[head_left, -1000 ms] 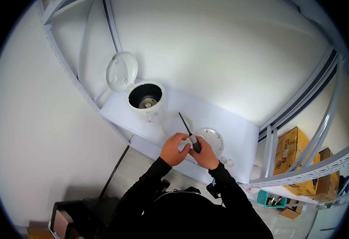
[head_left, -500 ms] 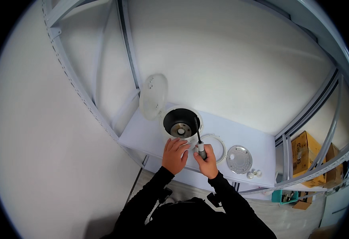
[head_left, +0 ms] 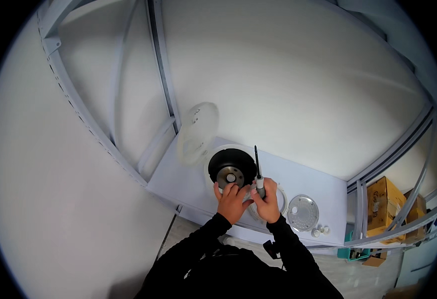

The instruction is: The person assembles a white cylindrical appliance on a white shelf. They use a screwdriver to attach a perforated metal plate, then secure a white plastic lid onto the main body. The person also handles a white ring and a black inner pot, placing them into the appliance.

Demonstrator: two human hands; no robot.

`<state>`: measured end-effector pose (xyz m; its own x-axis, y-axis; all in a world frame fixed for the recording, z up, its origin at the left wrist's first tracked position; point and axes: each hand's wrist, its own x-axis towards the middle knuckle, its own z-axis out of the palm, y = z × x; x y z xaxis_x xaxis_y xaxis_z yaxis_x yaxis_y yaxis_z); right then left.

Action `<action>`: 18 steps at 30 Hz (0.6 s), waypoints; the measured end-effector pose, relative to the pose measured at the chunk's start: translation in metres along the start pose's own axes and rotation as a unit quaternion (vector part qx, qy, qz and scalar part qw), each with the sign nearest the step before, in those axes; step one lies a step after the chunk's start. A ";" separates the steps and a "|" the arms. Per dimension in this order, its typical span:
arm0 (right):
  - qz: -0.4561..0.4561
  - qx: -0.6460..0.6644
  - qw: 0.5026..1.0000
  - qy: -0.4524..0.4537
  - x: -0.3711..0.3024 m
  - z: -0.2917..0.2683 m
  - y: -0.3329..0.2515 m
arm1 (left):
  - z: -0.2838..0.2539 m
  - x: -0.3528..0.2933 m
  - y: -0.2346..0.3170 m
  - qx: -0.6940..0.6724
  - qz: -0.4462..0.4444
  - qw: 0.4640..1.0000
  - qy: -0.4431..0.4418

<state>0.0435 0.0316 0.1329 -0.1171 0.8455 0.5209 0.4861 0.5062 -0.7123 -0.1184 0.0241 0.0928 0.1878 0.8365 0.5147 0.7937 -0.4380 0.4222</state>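
A white rice cooker (head_left: pixel 231 157) stands on the table with its lid (head_left: pixel 201 130) swung up at the back left. Its dark inner wall and the round metal heating plate (head_left: pixel 230 177) at the bottom are exposed. My left hand (head_left: pixel 232 204) lies with fingers spread over the cooker's near rim, holding nothing visible. In my right hand (head_left: pixel 269 204), closed round its grey handle, is a screwdriver (head_left: pixel 258 167). Its dark shaft points up and away, beside the cooker's right rim and clear of the opening. The near side of the cooker is partly hidden by my hands.
Right of the cooker lies a white ring (head_left: pixel 283 197), partly behind my right hand. Beyond it are a perforated metal disc (head_left: pixel 303 213) and small white parts (head_left: pixel 321 231). A metal frame surrounds the white table (head_left: pixel 330 192). Cardboard boxes (head_left: pixel 385 202) and a teal basket (head_left: pixel 350 253) sit at right.
My left hand has slid right along the near rim, closer to my right hand. The screwdriver's shaft has shifted from over the opening to outside the right rim. The view has shifted slightly.
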 end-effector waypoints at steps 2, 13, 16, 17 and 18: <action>-0.010 0.009 1.000 0.007 0.014 0.003 0.002 | -0.008 0.005 -0.008 -0.015 0.006 1.000 0.016; 0.009 0.097 0.986 -0.137 0.081 0.018 0.012 | -0.089 0.014 -0.096 -0.105 0.045 0.992 -0.052; 0.072 0.138 0.979 -0.134 0.082 0.032 -0.003 | -0.097 0.017 -0.114 -0.140 0.056 0.987 -0.052; 0.062 0.111 0.982 -0.139 0.083 0.034 -0.005 | -0.100 0.019 -0.115 -0.142 0.051 0.987 -0.063; 0.053 0.083 0.985 -0.143 0.084 0.037 -0.006 | -0.104 0.020 -0.114 -0.145 0.047 0.985 -0.075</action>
<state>-0.0013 0.1055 0.1632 -0.3241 0.8960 0.3035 0.3628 0.4140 -0.8348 -0.2651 0.0566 0.1326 0.3544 0.8172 0.4545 0.5744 -0.5738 0.5838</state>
